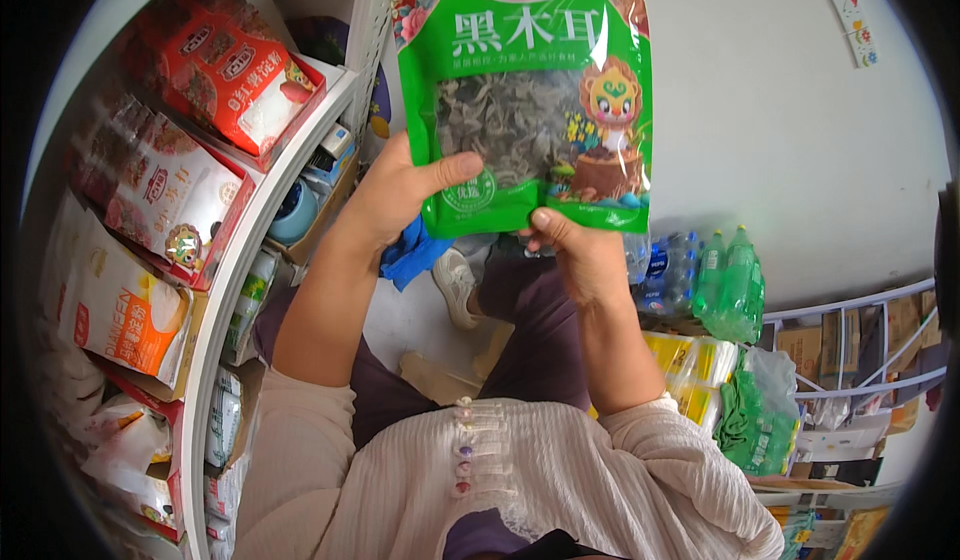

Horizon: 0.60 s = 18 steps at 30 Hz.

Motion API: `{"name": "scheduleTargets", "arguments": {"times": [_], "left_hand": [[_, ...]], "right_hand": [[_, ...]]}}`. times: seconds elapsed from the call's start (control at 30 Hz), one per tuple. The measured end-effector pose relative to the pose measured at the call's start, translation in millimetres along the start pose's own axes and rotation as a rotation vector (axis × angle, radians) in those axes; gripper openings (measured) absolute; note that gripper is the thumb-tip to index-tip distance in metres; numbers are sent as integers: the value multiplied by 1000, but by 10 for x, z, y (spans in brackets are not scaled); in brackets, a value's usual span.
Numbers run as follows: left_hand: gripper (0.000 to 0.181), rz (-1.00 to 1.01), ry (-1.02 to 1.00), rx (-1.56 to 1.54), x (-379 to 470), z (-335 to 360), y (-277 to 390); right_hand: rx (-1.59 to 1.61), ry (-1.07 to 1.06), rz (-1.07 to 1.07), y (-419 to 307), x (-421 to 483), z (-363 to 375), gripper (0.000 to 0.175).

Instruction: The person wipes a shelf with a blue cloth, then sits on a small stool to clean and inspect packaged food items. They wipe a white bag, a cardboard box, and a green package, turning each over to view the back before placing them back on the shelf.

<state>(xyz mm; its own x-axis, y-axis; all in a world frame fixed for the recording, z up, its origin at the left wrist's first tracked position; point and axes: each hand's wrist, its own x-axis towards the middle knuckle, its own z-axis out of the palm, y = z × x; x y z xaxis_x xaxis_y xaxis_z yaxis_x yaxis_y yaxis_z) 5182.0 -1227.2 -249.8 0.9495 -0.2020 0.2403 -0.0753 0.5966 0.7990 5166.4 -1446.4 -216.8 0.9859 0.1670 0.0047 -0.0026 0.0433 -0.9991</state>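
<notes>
A green plastic packet of dried black fungus (pixel 499 124) is held up in front of me with both hands. Dark curled pieces show through its clear window, beside a cartoon lion and printed writing. My left hand (pixel 405 177) grips its lower left side, thumb across the front. At the bottom edge, my right hand (pixel 574 241) pinches the packet with the thumb in front; its other fingers are mostly hidden. Just below my left hand a blue cloth (pixel 412 252) shows; whether that hand holds it I cannot tell.
To my left, a white shelf (pixel 225 260) carries red packets (pixel 240 72), white packets (pixel 169 192) and orange-and-white bags (pixel 142 312) in open cartons. A blue round container (pixel 295 211) sits lower. Rightward stand green bottles (pixel 724 282), Pepsi bottles (pixel 660 271), yellow packs (pixel 694 372) and a rack (pixel 862 350).
</notes>
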Motion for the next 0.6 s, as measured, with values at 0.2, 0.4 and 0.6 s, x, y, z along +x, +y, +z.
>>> {"name": "scheduleTargets", "arguments": {"times": [0.2, 0.4, 0.6], "left_hand": [[49, 56, -30, 59, -1, -29, -36], [48, 46, -25, 220, -4, -15, -61], [46, 71, -18, 243, 15, 5, -105]], "right_hand": [[-30, 23, 51, 28, 12, -27, 19], [50, 89, 156, 78, 23, -36, 24], [50, 109, 206, 96, 18, -52, 22]]}}
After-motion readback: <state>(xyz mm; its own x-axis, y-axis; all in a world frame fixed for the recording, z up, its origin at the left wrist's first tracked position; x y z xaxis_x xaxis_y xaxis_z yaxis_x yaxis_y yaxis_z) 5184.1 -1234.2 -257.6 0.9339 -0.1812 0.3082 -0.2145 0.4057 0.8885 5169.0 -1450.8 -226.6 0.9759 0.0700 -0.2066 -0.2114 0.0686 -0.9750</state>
